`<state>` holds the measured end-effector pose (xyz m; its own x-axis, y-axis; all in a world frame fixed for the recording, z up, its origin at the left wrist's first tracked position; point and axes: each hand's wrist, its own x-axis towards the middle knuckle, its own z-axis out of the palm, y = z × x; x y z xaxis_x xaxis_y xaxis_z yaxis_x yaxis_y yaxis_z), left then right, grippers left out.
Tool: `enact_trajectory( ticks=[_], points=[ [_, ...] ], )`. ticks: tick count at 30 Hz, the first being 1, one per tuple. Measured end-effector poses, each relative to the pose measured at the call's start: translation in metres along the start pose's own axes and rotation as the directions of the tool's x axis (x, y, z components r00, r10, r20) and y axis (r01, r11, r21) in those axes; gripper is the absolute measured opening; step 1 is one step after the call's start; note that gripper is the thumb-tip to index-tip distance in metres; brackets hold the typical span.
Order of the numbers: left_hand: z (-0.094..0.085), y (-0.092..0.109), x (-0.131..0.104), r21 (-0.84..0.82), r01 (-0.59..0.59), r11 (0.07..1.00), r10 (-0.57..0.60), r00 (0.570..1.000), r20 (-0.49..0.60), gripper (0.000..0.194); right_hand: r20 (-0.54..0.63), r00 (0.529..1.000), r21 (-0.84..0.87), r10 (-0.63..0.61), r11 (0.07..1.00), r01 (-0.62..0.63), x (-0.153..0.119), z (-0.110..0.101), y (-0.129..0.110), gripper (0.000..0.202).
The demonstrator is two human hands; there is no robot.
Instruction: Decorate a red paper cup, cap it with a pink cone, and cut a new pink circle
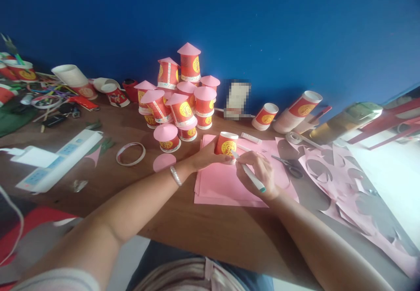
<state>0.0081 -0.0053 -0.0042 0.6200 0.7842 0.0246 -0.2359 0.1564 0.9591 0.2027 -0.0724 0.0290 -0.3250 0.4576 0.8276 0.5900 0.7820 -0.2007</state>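
Observation:
My left hand (207,157) is wrapped round a red paper cup (227,140) with a gold emblem, its white rim upward. In my right hand (262,173) is a white marker (252,178) with a green end, its tip at or very near the cup's front. Both hands are over a stack of pink paper sheets (216,190). Behind and left of the cup stand several red cups with pink cone tops (183,109), some stacked on others. A pink paper disc (164,163) lies near my left wrist.
Scissors (288,166) and pink paper offcuts (331,177) lie to the right. Leaning cup stacks (300,109) and a bottle (344,118) stand at the back right. At left are a tape ring (130,154), a power strip (62,159) and tangled cables. A blue wall (278,28) closes the back.

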Motion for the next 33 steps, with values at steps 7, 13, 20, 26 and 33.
enact_trajectory(
  ticks=[7,13,20,26,33],
  points=[
    [0.0007,0.0020,-0.0006,0.045,0.010,0.999,-0.009,1.000,-0.021,0.071,0.015,0.997,-0.046,-0.082,0.996,0.083,-0.0013,0.0029,0.0031,0.027],
    [-0.0007,-0.0001,0.0014,0.054,-0.012,0.998,0.012,1.000,-0.001,0.069,0.029,0.992,-0.055,-0.122,0.991,0.123,-0.0047,0.0059,0.0076,0.027],
    [0.0003,0.0024,0.0006,0.063,0.005,0.998,-0.005,1.000,-0.009,0.072,0.055,0.989,-0.035,-0.137,0.990,0.139,-0.0033,0.0057,0.0085,0.025],
    [0.0011,0.0039,0.0000,0.065,0.023,0.998,-0.022,1.000,-0.019,0.075,0.052,0.989,-0.036,-0.139,0.989,0.141,-0.0012,0.0059,0.0075,0.026],
    [0.0002,0.0006,0.0009,0.036,0.021,0.999,-0.020,1.000,-0.016,0.074,0.064,0.989,-0.076,-0.131,0.988,0.136,0.0002,0.0047,0.0070,0.025]
  ],
)
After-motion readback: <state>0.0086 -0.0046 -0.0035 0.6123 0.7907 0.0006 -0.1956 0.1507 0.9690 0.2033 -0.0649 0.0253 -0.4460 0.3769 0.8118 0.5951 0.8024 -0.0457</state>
